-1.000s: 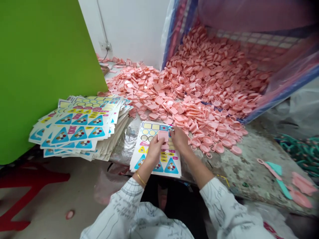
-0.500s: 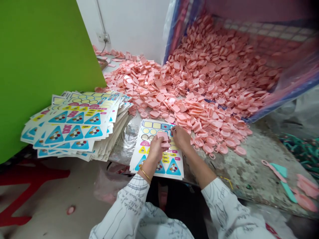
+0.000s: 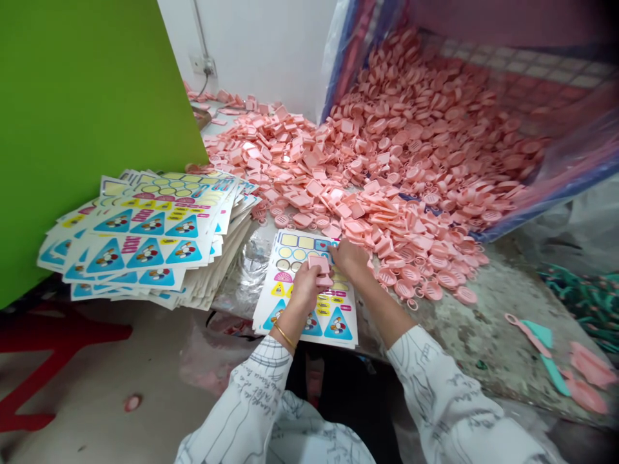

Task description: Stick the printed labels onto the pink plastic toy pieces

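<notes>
A green board (image 3: 87, 129) rises at the left of the worktop (image 3: 449, 309), and a big heap of pink plastic pieces (image 3: 411, 148) spills across the far side from a blue-edged plastic sheet (image 3: 546, 200), with round slotted pieces toward the right and square ones toward the left. A stack of sticker sheets (image 3: 145, 248) lies fanned out beside the board, next to a patch of crumpled foil (image 3: 246, 270). One loose sticker sheet (image 3: 290, 240) lies between that stack and the heap, directly in front of the person. Its long axis runs straight out from the body, with its top edge touching the heap's lower fringe and its blue triangles at the near end. The hands are close together over it, though not clasped. The left hand (image 3: 304, 290) pinches two pink squares (image 3: 319, 263) above the sheet's middle. The right hand (image 3: 351, 254) reaches to the sheet's far corner, just beside the squares; whether its fingers (image 3: 336, 246) grip anything is hidden.
</notes>
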The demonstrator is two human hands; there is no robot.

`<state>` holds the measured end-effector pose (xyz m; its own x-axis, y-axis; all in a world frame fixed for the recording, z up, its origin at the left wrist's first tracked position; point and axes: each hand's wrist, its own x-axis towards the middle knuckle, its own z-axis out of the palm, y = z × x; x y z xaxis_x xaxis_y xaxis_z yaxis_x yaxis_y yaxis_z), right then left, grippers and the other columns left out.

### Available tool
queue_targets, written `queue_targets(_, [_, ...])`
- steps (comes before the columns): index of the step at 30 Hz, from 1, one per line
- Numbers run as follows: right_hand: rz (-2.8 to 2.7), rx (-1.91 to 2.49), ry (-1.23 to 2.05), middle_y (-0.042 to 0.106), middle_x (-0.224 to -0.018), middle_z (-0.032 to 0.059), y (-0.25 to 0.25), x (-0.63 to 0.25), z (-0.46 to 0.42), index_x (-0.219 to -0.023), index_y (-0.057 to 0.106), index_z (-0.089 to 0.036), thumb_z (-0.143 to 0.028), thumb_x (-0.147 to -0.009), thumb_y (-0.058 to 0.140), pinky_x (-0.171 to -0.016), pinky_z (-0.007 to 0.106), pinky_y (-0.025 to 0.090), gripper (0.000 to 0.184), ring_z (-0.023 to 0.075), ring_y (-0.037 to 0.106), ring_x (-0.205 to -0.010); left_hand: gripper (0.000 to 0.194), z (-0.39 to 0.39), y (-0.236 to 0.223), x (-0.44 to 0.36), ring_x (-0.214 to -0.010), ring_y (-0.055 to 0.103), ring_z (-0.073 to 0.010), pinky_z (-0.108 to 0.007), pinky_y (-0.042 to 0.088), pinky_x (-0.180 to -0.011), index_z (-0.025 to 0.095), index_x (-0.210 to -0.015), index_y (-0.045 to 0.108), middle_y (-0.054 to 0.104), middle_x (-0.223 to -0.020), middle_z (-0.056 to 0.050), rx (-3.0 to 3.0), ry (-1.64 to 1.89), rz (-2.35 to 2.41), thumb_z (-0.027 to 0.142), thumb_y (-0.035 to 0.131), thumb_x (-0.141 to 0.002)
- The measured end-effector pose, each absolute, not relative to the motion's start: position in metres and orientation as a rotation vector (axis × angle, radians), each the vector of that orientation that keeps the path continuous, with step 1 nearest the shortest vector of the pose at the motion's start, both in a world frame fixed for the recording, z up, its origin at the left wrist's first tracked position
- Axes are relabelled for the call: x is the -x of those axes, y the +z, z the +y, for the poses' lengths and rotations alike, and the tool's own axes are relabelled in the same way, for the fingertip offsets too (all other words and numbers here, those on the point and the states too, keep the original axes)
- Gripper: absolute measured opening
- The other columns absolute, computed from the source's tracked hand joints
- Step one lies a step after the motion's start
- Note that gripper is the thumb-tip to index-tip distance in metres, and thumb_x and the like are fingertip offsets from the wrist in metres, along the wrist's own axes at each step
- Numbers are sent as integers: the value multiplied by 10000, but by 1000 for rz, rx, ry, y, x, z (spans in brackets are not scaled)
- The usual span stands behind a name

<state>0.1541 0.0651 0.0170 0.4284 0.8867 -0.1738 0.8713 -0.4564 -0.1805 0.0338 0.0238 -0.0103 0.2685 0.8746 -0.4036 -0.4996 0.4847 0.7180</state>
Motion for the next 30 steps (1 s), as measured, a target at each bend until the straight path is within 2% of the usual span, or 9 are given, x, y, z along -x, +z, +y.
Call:
queue_targets(4, [-1648, 2635, 397, 727, -1003, 151, 26, -163, 78, -991, 720, -171, -535, -826, 596, -779, 356, 462, 418, 295, 667, -972, 229, 23, -14, -33, -735, 676, -191, -240, 494, -572, 164, -868, 556, 661, -764, -71, -545, 971, 880, 173, 566, -639])
queue_targets(7, [-1579, 2549, 554, 697, -757, 74, 37, -177, 94, -752, 694, -188, -576, -747, 654, -669, 310, 433, 390, 233, 643, -759, 234, 23, -17, -33, -715, 672, -189, -236, 482, -562, 166, -894, 564, 669, -776, -79, -561, 969, 890, 184, 576, -661])
queue_targets(9, [-1430, 2367, 480, 627, -642, 27, 45, -187, 101, -681, 642, -193, -594, -751, 636, -611, 283, 391, 408, 187, 577, -659, 232, 22, -18, -33, -716, 675, -191, -242, 485, -573, 170, -906, 569, 667, -774, -76, -559, 973, 885, 196, 590, -677])
queue_targets(12, [-1197, 1975, 283, 549, -613, -16, 55, -192, 89, -676, 567, -201, -617, -801, 569, -578, 261, 348, 434, 142, 487, -607, 215, 21, -15, -32, -725, 679, -189, -249, 497, -606, 175, -896, 573, 665, -780, -67, -536, 986, 838, 191, 618, -687])
queue_targets(15, [-1171, 1763, 275, 507, -618, -39, 55, -179, 48, -664, 516, -205, -632, -792, 591, -575, 249, 335, 453, 118, 445, -588, 251, 17, -9, -27, -717, 680, -186, -281, 521, -658, 173, -946, 587, 680, -836, -68, -493, 1010, 745, 203, 662, -708])
queue_targets(18, [-1219, 1799, 293, 515, -622, -45, 44, -159, -2, -670, 522, -205, -627, -784, 622, -581, 245, 325, 448, 117, 444, -587, 298, 9, -2, -19, -726, 686, -205, -347, 546, -722, 151, -1024, 604, 700, -888, -101, -398, 1021, 626, 353, 651, -810])
queue_targets(21, [-1239, 1831, 290, 546, -641, -42, 30, -146, -36, -692, 548, -208, -618, -801, 618, -594, 245, 327, 430, 121, 466, -597, 409, 0, 6, -12, -806, 701, -233, -367, 555, -780, 113, -1027, 632, 713, -894, -133, -323, 1010, 582, 489, 511, -920])
queue_targets(25, [-1259, 1858, 288, 537, -618, -48, 23, -138, -49, -685, 545, -213, -619, -803, 617, -583, 245, 317, 429, 122, 464, -577, 507, -11, 16, -8, -873, 706, -233, -348, 564, -801, 99, -1012, 655, 722, -900, -140, -319, 1013, 604, 510, 358, -985])
queue_targets(30, [-1226, 1893, 309, 565, -621, -44, 24, -130, -52, -686, 560, -214, -642, -807, 600, -587, 249, 329, 447, 127, 495, -572, 508, -18, 20, -11, -902, 704, -217, -322, 569, -801, 118, -973, 662, 728, -931, -129, -290, 1069, 654, 520, 352, -985])
